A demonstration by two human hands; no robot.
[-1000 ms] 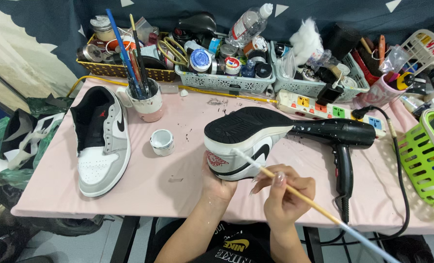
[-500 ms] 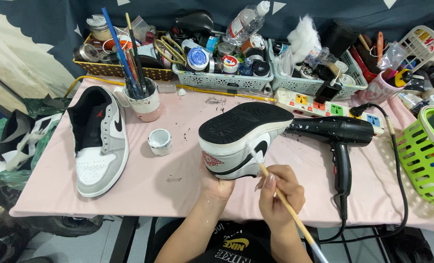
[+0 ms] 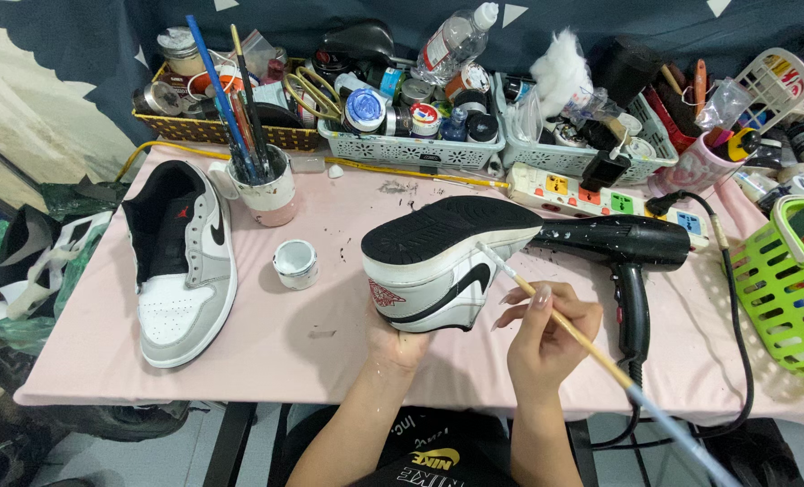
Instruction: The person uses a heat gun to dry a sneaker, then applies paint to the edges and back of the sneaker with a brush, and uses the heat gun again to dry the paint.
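My left hand grips a grey and white sneaker from below, holding it sole up above the pink table. My right hand pinches a long thin paintbrush whose white tip touches the sneaker's midsole edge on its right side. The matching sneaker lies upright on the table at the left. A small open jar of white paint stands between the two shoes.
A black hair dryer lies right of the held shoe, its cord running off the front edge. A cup of brushes stands at the back left. Baskets of paints and tools and a power strip line the back. A green basket sits at the right.
The held sneaker has tilted and shifted slightly left. My right hand has moved up and brought the brush tip from the side of the shoe to its midsole edge.
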